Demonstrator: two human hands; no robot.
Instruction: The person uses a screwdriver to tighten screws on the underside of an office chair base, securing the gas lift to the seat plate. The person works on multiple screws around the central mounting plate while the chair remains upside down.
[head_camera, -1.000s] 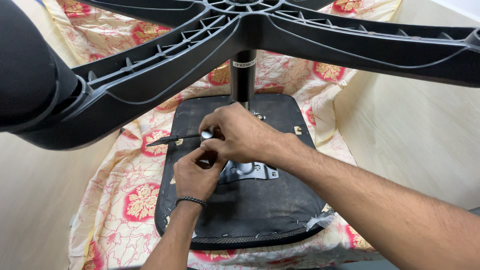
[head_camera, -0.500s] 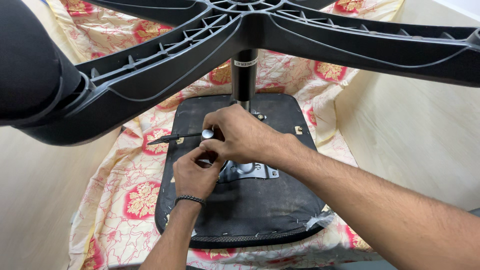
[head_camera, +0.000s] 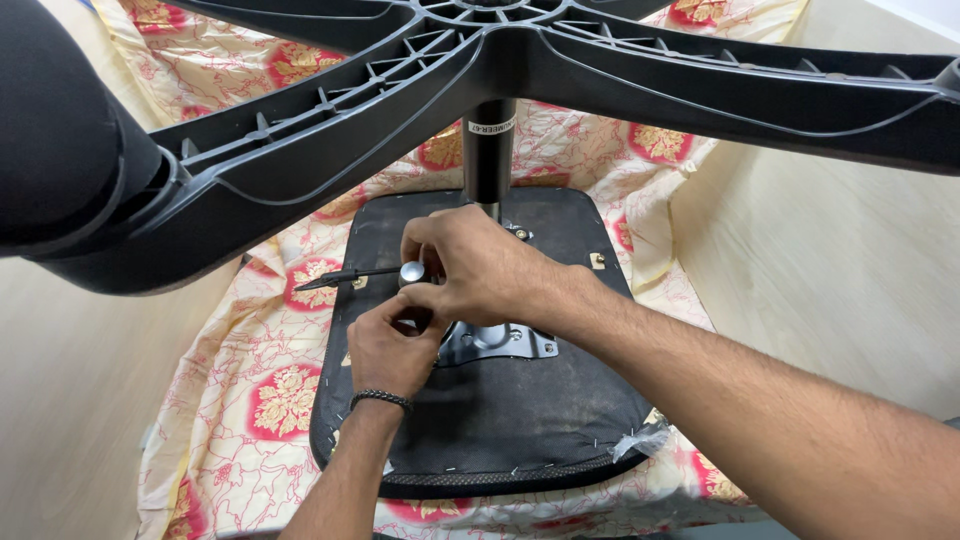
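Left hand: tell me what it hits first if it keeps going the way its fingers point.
The left hand points up-frame toward the round silver knob under the right hand. It would probably meet that knob first; depth is unclear.

Both hands at upturned chair's mechanism

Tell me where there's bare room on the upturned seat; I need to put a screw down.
Free: the black seat underside between the metal plate and the near stapled edge, and its right part toward the small clip. Crowded: around the column, where left hand, right hand and lever meet.
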